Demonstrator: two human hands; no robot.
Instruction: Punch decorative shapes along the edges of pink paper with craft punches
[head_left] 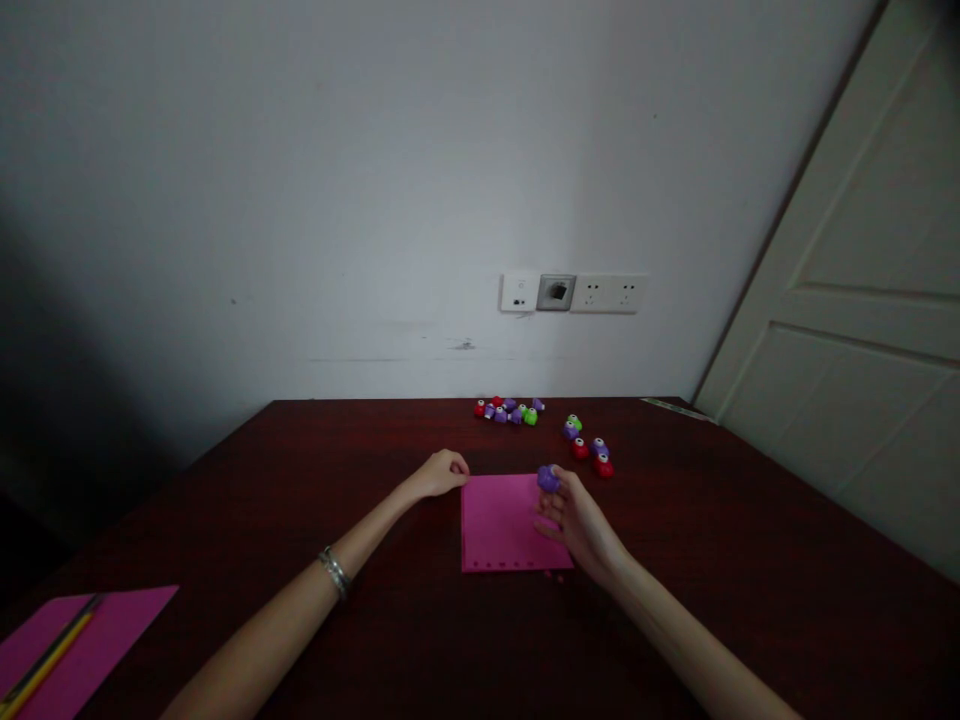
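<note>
A pink sheet of paper [501,520] lies on the dark table, with a row of small holes along its near edge. At the sheet's far left corner, my left hand [439,474] has its fingers closed on the paper. My right hand [583,522] is over the sheet's right side and grips a small purple craft punch [548,479] between thumb and forefinger, its other fingers loosely spread. Tiny pink paper bits [555,577] rest by the near right corner of the sheet.
Several red, purple and green craft punches [501,413] cluster at the table's back edge, with more punches [580,449] to their right. Another pink sheet [135,620] at the front left bears pencils [52,652]. Wall sockets [606,293] and a door [862,330] border the table.
</note>
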